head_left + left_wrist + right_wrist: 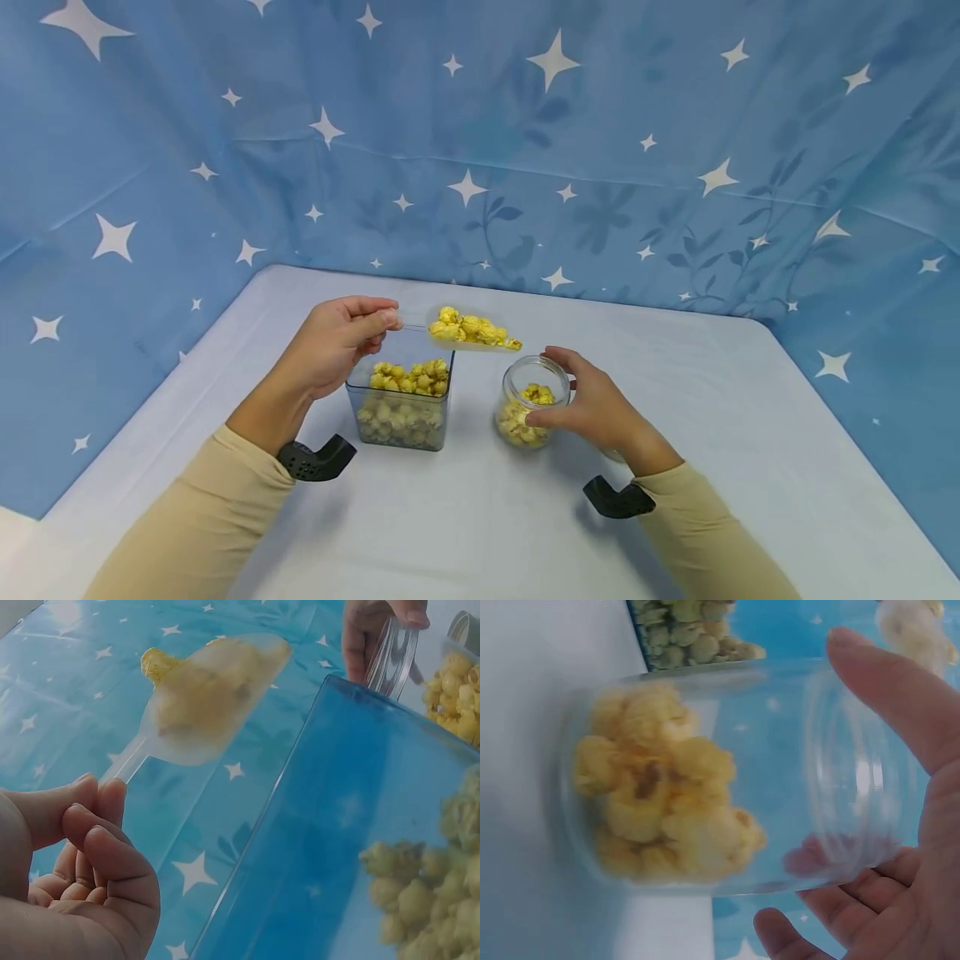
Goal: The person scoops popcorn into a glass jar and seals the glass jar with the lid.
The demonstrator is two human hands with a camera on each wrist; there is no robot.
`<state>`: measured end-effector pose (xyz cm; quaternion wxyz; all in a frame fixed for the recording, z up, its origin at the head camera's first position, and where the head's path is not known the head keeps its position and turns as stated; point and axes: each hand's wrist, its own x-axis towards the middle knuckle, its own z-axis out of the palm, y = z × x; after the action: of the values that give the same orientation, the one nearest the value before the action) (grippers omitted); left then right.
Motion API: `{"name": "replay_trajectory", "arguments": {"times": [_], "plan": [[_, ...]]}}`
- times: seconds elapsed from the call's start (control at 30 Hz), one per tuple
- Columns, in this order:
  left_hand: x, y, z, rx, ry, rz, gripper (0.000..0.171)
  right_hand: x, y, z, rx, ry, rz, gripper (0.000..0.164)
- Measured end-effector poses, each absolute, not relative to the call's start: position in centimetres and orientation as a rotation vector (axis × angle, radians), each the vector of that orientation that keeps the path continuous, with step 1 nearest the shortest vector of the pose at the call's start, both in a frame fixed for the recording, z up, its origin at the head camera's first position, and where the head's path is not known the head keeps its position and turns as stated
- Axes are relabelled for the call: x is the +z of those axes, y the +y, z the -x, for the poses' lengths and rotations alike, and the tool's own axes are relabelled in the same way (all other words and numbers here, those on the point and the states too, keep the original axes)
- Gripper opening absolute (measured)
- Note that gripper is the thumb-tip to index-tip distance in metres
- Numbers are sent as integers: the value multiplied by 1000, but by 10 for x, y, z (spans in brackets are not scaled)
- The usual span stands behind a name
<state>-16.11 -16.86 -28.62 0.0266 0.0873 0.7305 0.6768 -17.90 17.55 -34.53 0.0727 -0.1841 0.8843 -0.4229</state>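
Note:
My left hand (341,342) pinches the thin handle of a translucent scoop (199,705), heaped with yellow popcorn (468,327). The scoop hangs in the air, its tip reaching over toward a clear round jar (536,379). Around that jar's upper part my right hand (592,400) holds on, thumb on the near side and fingers behind. Popcorn (660,795) fills the lower part of the jar, which stands on the table. Below the left hand and scoop is a clear square container (401,417) with more popcorn in it.
A white cloth-covered table (487,533) lies under everything. Behind it hangs a blue curtain (420,125) with white stars. A round clear object (613,456), mostly hidden, lies beneath the right wrist. Each wrist carries a black camera mount (318,460).

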Motion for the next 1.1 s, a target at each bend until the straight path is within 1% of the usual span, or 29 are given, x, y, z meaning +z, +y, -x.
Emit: {"name": "replay_trajectory", "arguments": {"times": [0.1,0.33,0.53,0.77,1.1], "plan": [[-286,-162,165,2071,2261,-277,39,-349,175,179,-1266,2644,511,98],[-284,-142,172,1977,2285,-267,35,-351,175,178,-1237,2672,526,96],[-281,-130,176,1859,2359,-244,32,-351,174,178,-1238,2659,476,98],[-277,-122,179,1732,2454,-243,30,-352,174,178,-1235,2665,478,98],[-273,-117,181,1673,2505,-317,28,-352,175,179,-1235,2663,485,99]]}}
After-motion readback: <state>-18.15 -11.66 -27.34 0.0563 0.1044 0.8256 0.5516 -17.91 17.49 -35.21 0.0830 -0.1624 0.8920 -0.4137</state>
